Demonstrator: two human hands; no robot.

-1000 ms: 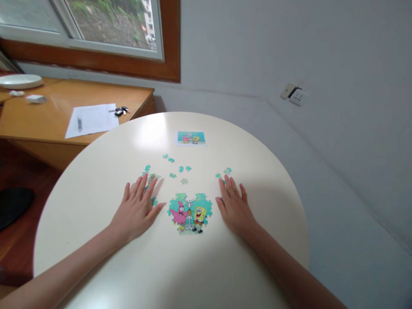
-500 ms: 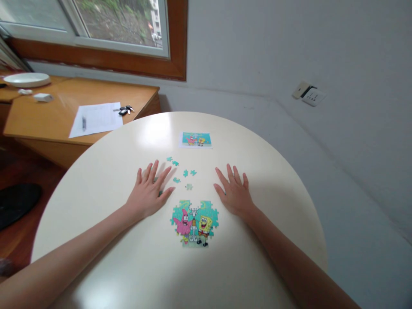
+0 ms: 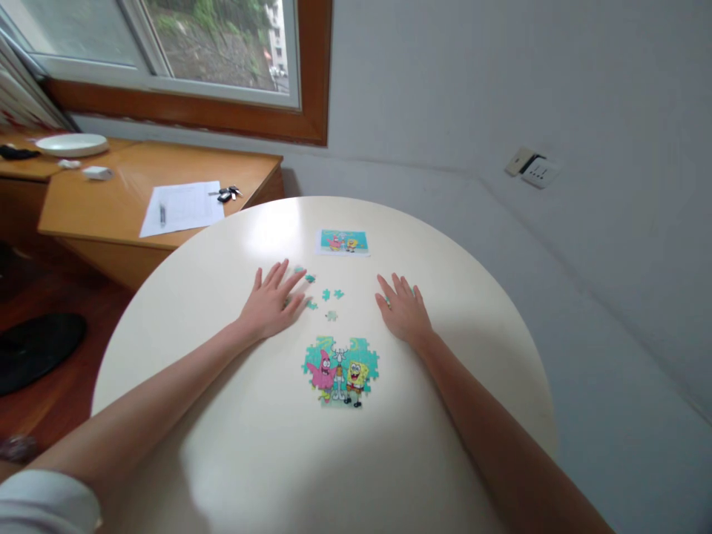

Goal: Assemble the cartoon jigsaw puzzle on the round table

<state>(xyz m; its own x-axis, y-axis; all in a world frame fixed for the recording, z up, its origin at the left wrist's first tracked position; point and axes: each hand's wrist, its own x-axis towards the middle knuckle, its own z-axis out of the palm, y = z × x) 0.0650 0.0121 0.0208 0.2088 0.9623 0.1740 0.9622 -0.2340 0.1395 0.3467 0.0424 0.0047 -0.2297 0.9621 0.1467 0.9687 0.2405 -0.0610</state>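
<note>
A partly joined jigsaw puzzle [image 3: 340, 373] with cartoon figures on teal lies flat on the round white table [image 3: 267, 452], between my forearms. Beyond it, several loose puzzle pieces [image 3: 331, 316] are scattered. My left hand [image 3: 272, 302] is open, palm down with fingers spread, at the left side of these pieces. Its fingertips reach over some of them, and a bit of teal shows between thumb and forefinger. Right of the loose pieces, my right hand [image 3: 405, 310] rests open and palm down. Small teal bits peek out by its fingers; most of what lies beneath is hidden.
A picture card [image 3: 345, 242] with the same cartoon lies near the table's far edge. On the wooden desk [image 3: 125, 204] at left are a paper sheet [image 3: 183, 208], keys [image 3: 227, 194] and a white round dish [image 3: 72, 144]. A wall with a socket [image 3: 538, 172] borders the right.
My left hand has moved forward and right, covering more of the loose pieces. My right hand has slid slightly forward, its fingers closer together. The view has shifted a little; the joined puzzle looks unchanged.
</note>
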